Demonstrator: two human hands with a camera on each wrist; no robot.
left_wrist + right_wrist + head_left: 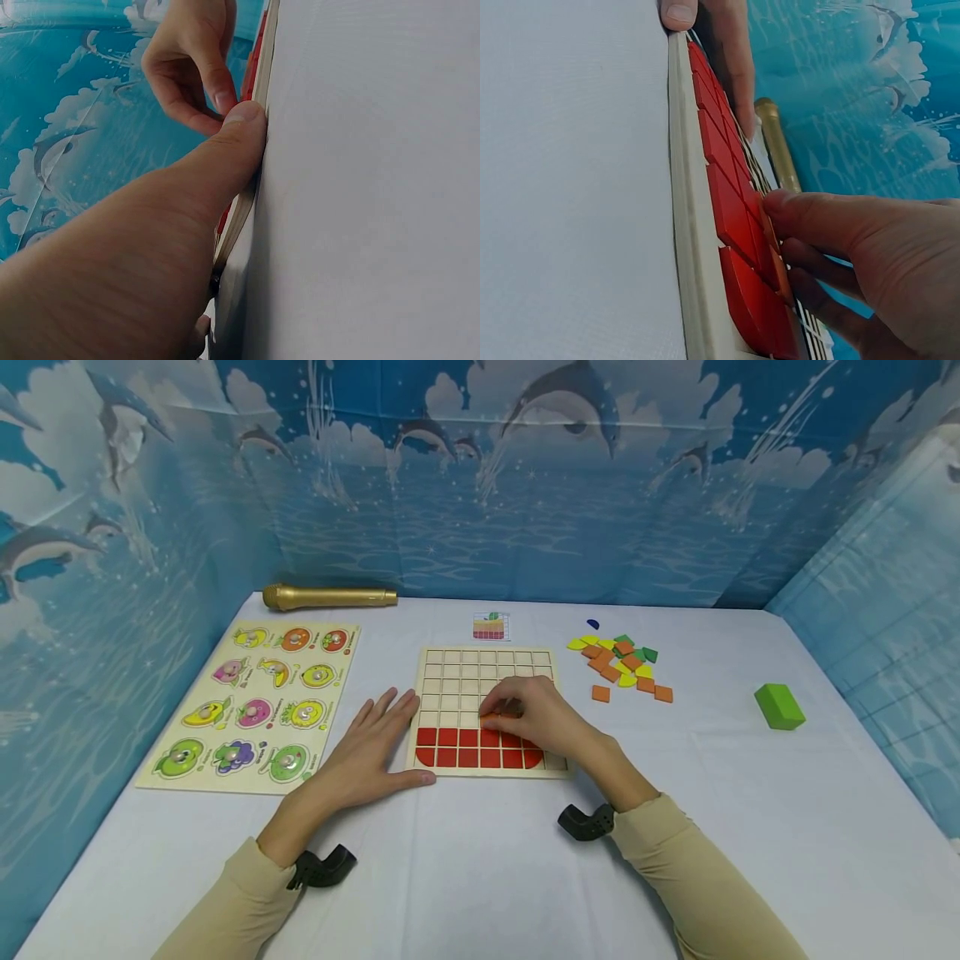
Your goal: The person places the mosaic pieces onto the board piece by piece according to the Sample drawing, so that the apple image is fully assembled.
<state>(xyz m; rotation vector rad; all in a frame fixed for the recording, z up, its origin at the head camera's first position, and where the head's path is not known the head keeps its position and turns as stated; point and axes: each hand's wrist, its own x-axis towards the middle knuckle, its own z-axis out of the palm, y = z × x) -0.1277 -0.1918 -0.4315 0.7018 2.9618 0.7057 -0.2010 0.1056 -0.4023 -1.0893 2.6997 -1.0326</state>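
A wooden grid board point(452, 672) lies flat on the white table, its two lower rows filled with red tiles point(468, 747). My left hand point(367, 752) rests at the board's left edge with fingers spread and the thumb by the lower left corner. Just above the red rows, my right hand point(536, 714) pinches a small orange square tile point(489, 719) at the grid. The right wrist view shows orange point(781, 279) beside the red tiles, under my fingertips; my fingers partly hide it. Behind the board lies a small picture card point(491, 627) with a similar red-bottomed pattern.
Loose orange, yellow and green pieces point(626, 662) lie right of the board, with a dark blue piece point(592, 623) behind them. A green block point(780, 707) stands far right. On the left are a fruit puzzle board point(251, 689) and a gold microphone point(330, 597).
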